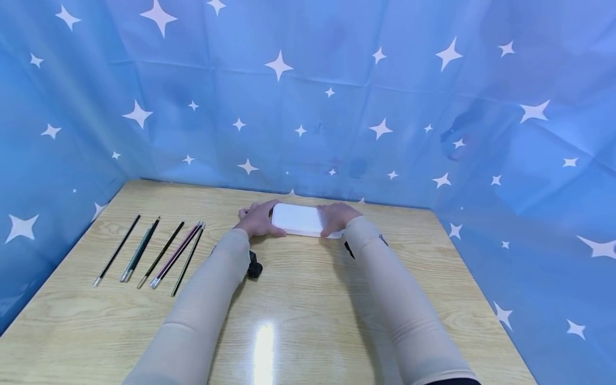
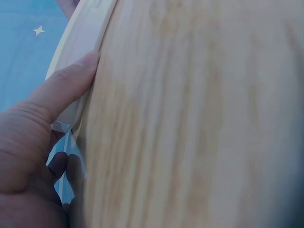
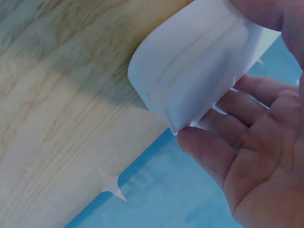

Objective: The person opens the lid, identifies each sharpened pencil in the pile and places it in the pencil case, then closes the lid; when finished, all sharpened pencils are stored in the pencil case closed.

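Observation:
A white box with rounded corners (image 1: 297, 218) lies near the back edge of the table, held at both ends. At its left end my left hand (image 1: 260, 219) grips it. In the left wrist view the thumb (image 2: 71, 83) presses the front side of the box (image 2: 80, 42), with the fingers behind. The right hand (image 1: 337, 216) holds the other end. Seen from the right wrist, the box (image 3: 190, 61) has a seam along its side and sits between the thumb and the fingers (image 3: 209, 149). Its underside is hidden.
Several pencils (image 1: 167, 251) lie side by side on the left of the wooden table (image 1: 298, 299). A blue curtain with white stars (image 1: 308, 107) hangs close behind the table and along its sides. A black wrist device (image 1: 254, 266) shows beside the left sleeve.

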The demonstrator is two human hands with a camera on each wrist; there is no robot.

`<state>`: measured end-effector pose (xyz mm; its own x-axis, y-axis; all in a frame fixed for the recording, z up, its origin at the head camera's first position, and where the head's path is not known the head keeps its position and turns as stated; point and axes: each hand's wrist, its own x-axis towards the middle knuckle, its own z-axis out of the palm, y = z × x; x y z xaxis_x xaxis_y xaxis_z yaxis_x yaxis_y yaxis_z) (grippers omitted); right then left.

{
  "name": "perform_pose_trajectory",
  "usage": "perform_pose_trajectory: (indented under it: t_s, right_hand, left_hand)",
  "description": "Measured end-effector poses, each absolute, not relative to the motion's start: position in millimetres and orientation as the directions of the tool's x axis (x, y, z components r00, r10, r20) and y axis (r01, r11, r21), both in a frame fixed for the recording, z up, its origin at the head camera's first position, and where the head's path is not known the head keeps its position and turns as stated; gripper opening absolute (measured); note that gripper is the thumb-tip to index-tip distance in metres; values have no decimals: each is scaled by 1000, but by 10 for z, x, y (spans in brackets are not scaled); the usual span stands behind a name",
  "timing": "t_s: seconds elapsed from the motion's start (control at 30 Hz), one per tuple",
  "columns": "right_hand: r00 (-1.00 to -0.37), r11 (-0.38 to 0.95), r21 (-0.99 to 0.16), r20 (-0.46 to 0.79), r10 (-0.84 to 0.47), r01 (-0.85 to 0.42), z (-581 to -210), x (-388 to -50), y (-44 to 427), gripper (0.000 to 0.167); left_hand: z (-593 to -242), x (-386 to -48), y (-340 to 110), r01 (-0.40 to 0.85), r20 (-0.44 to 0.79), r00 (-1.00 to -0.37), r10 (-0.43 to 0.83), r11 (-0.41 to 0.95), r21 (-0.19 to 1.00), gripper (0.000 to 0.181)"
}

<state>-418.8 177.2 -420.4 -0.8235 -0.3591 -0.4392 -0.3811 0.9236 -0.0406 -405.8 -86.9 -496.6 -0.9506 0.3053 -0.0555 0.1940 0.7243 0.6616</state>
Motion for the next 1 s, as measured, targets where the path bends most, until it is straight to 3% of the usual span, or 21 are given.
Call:
perform_pose_trajectory:
  t_s: [0.33,0.57,0.8,1.0]
  right_hand:
    - [-833,922,-71,-406,-376,-381,-4130,-4273,1852,93]
    - [-797,923,-112,-473,-376,-369,-4136,-4271,1849,93]
    - [-813,938,-111,-471,-342,-330,-4120,-4254,1836,94]
    - [-800,936,-200,-485,-353,-291,-4157,-4190,1899,97]
  left_hand:
    - [-4904,-4143,-846,194,-47,-954,296,731,654,104]
    - [-4981,-4093,-884,150,-91,-956,280,729,668,107]
    - [-4927,-4059,-883,163,-70,-954,290,703,692,106]
    - [-4986,-4060,-862,140,-95,-956,279,713,687,105]
